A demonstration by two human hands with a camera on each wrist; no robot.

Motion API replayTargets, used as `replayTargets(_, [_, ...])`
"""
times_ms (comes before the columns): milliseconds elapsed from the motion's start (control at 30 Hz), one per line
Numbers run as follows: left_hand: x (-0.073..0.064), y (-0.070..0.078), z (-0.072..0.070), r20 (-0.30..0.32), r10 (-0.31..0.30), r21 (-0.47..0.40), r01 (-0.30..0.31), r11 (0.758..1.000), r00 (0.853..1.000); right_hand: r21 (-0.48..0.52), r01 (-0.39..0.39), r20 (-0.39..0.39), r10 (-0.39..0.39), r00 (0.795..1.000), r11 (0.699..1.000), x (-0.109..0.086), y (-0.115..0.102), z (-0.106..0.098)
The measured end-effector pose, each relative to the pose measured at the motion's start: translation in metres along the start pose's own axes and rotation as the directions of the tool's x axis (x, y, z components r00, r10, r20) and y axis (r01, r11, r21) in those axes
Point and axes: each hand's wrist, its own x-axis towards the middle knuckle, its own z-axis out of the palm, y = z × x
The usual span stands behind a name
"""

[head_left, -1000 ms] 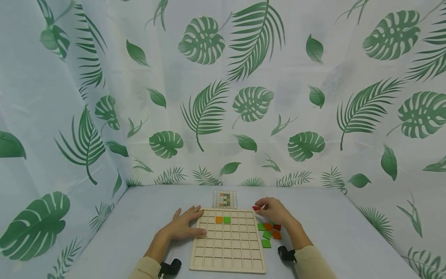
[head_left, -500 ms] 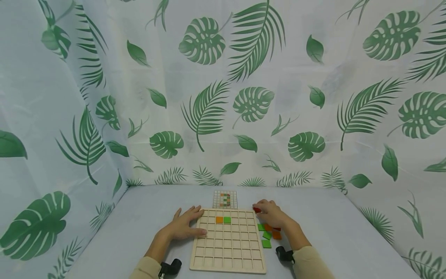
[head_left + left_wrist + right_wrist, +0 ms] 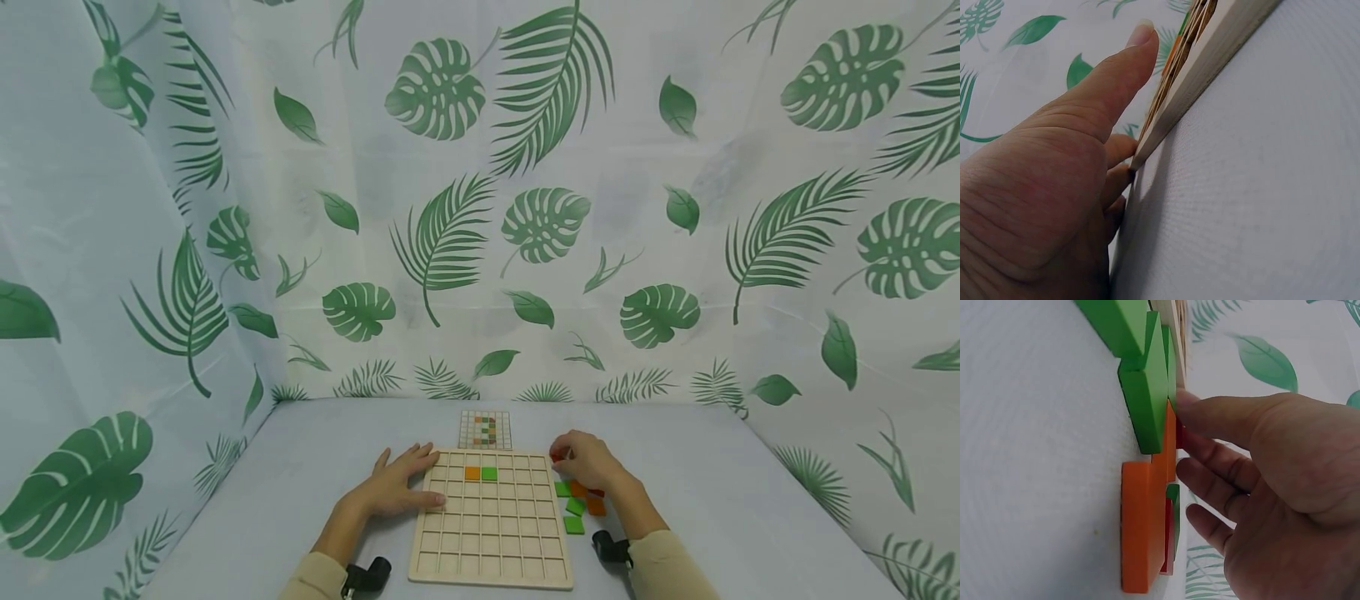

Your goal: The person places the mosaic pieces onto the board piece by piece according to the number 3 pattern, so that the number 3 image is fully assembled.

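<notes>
A wooden grid board (image 3: 480,546) lies on the white table, with an orange tile (image 3: 472,473) and a green tile (image 3: 489,473) side by side in its upper cells. My left hand (image 3: 393,487) rests on the board's left edge, fingers spread. In the left wrist view its thumb (image 3: 1116,78) is straight, over the board's side (image 3: 1200,78). Beyond the board's upper right corner, my right hand (image 3: 590,462) pinches a red tile (image 3: 556,457), mostly covered by the fingers. The right wrist view shows just a sliver of this red tile (image 3: 1179,436) by the thumb.
Loose tiles lie right of the board: green ones (image 3: 573,525), orange ones (image 3: 596,506) and a red one partly under the right hand. A pattern card (image 3: 467,429) printed with a coloured grid lies behind the board. A leaf-print curtain (image 3: 480,250) rises behind the table.
My right hand, with the red tile in its fingers, has shifted slightly nearer the person, beside the board's upper right corner. The left hand and the board have stayed in place.
</notes>
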Motion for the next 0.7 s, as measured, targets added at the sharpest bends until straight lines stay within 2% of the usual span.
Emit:
replayTargets(300, [-0.0010,-0.0002,-0.0001,0.004,-0.008,-0.007,0.008,1.000,1.000,-0.081,0.035,-0.031,-0.037,0.999,0.996,-0.0016,-0.0016,0.0008])
replayTargets(700, [-0.0020,0.0020,-0.0024,0.007,0.005,-0.012,-0.005,1.000,1.000,-0.067,0.042,-0.030,-0.044,0.999,0.997,-0.0010,-0.0004,-0.0001])
